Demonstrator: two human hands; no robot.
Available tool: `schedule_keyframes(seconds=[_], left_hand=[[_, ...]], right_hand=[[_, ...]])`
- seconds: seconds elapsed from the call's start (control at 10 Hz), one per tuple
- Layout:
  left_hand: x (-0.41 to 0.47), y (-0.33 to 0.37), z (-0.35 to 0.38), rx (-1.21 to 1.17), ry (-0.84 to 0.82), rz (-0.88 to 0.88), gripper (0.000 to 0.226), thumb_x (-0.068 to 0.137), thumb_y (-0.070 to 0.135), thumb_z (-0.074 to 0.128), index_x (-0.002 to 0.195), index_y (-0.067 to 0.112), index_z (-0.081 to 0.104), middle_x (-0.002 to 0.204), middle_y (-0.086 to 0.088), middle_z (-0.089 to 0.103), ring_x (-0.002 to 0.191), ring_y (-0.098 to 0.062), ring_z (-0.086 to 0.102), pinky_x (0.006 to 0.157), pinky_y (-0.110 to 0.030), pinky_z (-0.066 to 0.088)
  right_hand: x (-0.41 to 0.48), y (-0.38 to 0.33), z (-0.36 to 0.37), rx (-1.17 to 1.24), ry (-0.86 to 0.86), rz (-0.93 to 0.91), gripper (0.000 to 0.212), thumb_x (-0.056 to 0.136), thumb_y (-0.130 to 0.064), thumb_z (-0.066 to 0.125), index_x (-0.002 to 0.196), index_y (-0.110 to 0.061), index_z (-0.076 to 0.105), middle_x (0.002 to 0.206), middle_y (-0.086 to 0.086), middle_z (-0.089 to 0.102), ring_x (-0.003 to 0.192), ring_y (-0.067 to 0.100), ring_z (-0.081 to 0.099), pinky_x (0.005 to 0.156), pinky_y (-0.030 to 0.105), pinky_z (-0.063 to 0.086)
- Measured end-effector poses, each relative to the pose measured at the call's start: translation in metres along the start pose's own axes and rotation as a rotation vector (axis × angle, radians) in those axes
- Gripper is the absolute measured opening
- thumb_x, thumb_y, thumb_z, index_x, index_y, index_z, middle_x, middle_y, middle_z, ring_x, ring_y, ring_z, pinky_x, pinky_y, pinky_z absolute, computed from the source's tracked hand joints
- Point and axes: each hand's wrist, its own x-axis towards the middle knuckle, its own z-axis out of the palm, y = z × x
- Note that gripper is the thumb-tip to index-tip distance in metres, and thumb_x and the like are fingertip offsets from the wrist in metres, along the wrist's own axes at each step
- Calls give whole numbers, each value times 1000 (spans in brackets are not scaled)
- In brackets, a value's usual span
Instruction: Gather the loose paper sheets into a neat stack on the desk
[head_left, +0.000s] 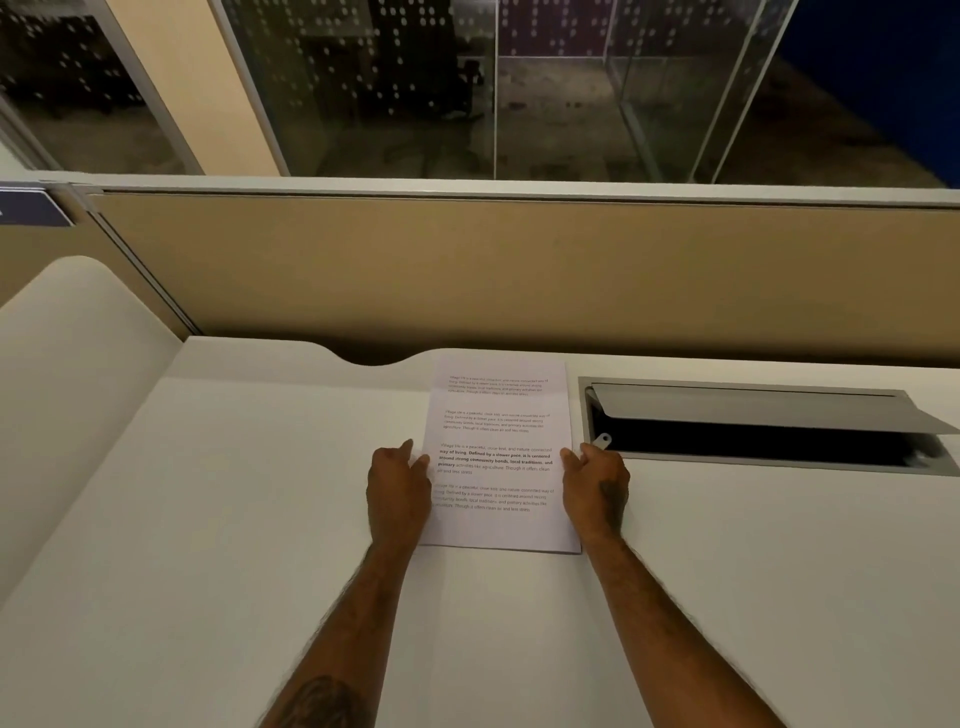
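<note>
A stack of white paper sheets (498, 525) with printed paragraphs lies flat on the white desk (234, 519), its edges lined up. The top sheet shows a fold crease near its far end. My left hand (397, 491) presses against the stack's left edge, thumb on the top sheet. My right hand (597, 488) holds the right edge the same way, fingers curled at the side. How many sheets the stack holds is not visible.
An open cable hatch (753, 431) with a raised grey lid sits in the desk right of the stack, a small tab at its near left corner. A tan partition panel (519, 270) runs along the desk's back. A rounded white side panel (67, 374) stands at left.
</note>
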Motion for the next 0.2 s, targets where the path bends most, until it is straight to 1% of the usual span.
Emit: schedule_keyframes(seconds=[0.1,0.2], left_hand=[[-21,-9,-14,145,-28,107,48,105,27,49,151,11,44,152,-14,46,139,-31,45,111,-44,41],[-46,-18,-30,364,-46,246,53,107,34,42,155,13,38,163,-11,35,149,-30,32,118,-45,33]], right_hand=[[-25,6,-8,-69,-5,-134,47,98,-32,59,136,-5,56,139,16,53,122,32,57,94,42,54],[-52,9,-19,-221,-53,-308,53,98,-39,56,143,-11,50,146,12,49,131,28,50,101,43,52]])
